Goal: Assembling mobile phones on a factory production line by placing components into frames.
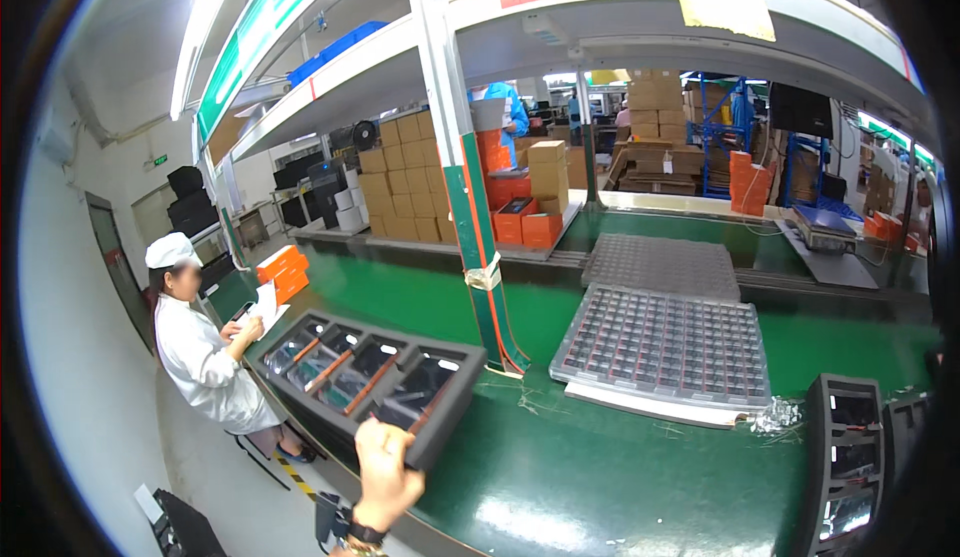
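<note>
My left hand (385, 472), with a dark band at the wrist, reaches in from the lower edge. Its fingers are curled over the near side of a dark grey foam tray (462, 365). Compartments in this tray hold dark glossy flat panels (425, 377), with orange-brown strips (366, 385) lying between or across them. The fingertips are partly hidden against the tray's edge. My right hand does not show.
A clear plastic tray (660, 347) of many small cells lies on the green bench (560, 457). More foam trays (850, 457) stand at right. A post (465, 177) rises mid-bench. At left, a white-clad co-worker (205, 347) holds papers near orange boxes (284, 272).
</note>
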Demonstrator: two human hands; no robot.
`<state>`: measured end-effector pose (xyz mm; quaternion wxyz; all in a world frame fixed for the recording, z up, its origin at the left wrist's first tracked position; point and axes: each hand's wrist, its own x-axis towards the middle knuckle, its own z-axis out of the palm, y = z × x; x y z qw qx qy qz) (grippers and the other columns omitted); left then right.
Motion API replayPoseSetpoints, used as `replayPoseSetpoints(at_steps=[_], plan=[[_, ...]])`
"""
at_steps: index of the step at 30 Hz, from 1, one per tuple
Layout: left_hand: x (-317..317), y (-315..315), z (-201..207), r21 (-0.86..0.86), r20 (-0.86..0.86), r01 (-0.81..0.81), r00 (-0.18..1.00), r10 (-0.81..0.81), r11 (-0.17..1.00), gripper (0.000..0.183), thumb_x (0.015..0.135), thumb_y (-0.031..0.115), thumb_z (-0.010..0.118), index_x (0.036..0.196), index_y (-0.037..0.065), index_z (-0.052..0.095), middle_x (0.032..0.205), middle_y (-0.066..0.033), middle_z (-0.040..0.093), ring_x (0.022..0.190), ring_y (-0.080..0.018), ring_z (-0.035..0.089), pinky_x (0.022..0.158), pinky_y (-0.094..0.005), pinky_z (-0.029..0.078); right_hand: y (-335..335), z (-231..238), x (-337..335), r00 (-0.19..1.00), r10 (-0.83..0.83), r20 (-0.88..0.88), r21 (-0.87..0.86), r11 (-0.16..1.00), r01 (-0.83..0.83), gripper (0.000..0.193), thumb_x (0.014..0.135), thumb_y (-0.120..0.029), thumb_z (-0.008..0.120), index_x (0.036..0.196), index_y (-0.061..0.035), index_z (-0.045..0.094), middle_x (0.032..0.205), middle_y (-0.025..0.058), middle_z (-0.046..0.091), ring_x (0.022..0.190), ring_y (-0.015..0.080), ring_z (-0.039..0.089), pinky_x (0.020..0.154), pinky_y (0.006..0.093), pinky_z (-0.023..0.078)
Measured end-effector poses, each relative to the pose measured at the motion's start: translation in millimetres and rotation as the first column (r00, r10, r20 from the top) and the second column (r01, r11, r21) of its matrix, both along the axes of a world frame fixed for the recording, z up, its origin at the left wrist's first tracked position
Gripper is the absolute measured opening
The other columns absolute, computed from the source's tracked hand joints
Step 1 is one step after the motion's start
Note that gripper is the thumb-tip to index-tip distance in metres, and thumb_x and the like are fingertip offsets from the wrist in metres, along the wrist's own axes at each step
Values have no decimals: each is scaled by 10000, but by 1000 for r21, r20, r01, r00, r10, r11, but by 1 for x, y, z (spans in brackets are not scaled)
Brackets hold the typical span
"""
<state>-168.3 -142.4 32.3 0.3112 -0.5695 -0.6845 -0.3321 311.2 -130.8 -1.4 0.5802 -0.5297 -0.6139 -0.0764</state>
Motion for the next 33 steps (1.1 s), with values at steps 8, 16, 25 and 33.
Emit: replayPoseSetpoints(at_steps=[8,16,25,33], plan=[[183,-10,42,-584,204,715,587,-783,384,142,845,73,675,983,42,680,1009,-110,707,907,-246,680,800,-383,538,1,16,-142,744,421,-518,2,871,-491,104,873,-158,591,884,-63,551,856,89,572,785,265,531,747,402,453],[215,-19,11,-406,-834,892,-272,-481,200,112,814,87,703,921,65,674,994,-97,717,919,-259,701,711,-376,549,-6,4,-191,999,0,-53,594,804,31,257,858,-56,580,1009,65,411,849,196,525,746,348,563,728,506,539],[163,-23,-5,-63,-354,873,434,-828,484,142,805,119,706,939,159,679,1016,-50,717,928,-224,696,804,-453,582,3,2,-163,904,421,-70,228,889,-397,323,910,-169,534,1140,40,443,1025,205,538,898,339,568,795,486,533],[67,68,-22,-197,-396,412,796,-457,890,263,736,184,700,998,195,674,1016,45,700,922,-284,607,1116,-640,261,12,-6,-121,55,291,-955,60,372,-926,415,957,-269,493,1255,18,473,1182,214,550,1034,331,572,855,468,527]])
